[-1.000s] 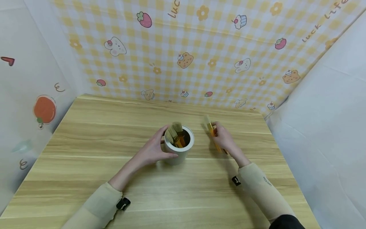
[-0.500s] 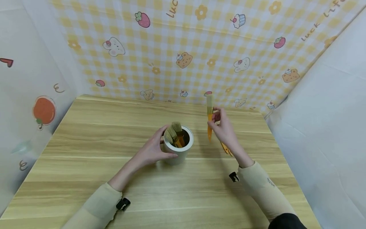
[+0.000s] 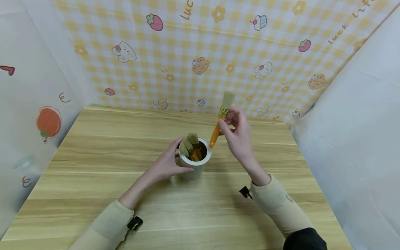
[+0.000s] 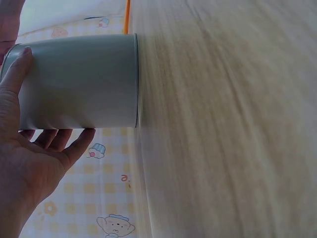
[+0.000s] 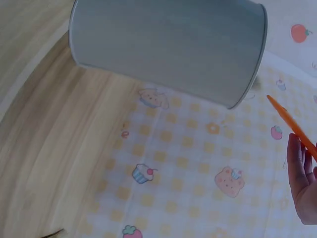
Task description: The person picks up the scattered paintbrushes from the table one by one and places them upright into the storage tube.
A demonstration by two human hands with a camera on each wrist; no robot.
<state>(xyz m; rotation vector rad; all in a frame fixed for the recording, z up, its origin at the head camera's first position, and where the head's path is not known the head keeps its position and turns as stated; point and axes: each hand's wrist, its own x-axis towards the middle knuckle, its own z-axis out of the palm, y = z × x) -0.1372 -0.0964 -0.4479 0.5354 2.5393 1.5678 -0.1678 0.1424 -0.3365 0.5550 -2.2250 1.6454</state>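
My left hand (image 3: 165, 164) grips a pale grey-green can (image 3: 197, 174) with a white rim, thumb on the near side and fingers round the far side. The can stands upright on the table, its wall (image 4: 81, 82) filling much of the left wrist view. Several paintbrushes (image 3: 191, 139) lean inside it, bristles up. My right hand (image 3: 240, 139) pinches another paintbrush (image 3: 223, 111) with an orange handle, bristles up, tilted. Its handle end hangs right by the can's right rim. In the right wrist view, the handle (image 5: 288, 118) points toward the can's mouth.
The wood-grain table (image 3: 137, 125) spans the area under both arms. A yellow checked cloth (image 3: 178, 45) rises behind it, and white sheets (image 3: 359, 146) close off the sides. An orange strip (image 4: 127, 17) shows beyond the can in the left wrist view.
My right hand has lifted the paintbrush from near the tabletop, then carried it left to the can's rim, the brush now tilting. My left hand and the can have stayed put.
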